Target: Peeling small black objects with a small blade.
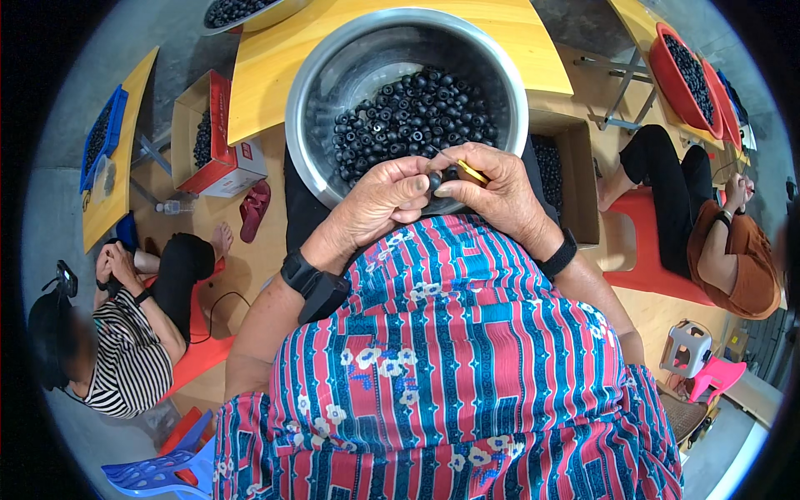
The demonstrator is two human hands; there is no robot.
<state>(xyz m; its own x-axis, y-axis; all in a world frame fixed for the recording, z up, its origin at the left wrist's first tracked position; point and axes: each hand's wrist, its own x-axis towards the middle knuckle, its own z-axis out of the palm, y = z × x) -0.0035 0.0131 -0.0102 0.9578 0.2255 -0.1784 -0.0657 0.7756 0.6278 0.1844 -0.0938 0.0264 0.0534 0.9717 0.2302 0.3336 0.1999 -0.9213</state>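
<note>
The left hand and the right hand meet at the near rim of a big steel bowl resting on the person's lap. The left fingers are pinched shut on a small black bead; the right hand is closed around a thin yellow tool whose tip rests against a second bead just beside the first. The bowl is heaped with black beads across its floor, so by the look of it most of the lot is unworked. A yellow table lies beyond the bowl. Off its left edge a red and white carton stands open with dark beads inside. A plain brown box stands on the floor by the table's right corner, also holding beads.
</note>
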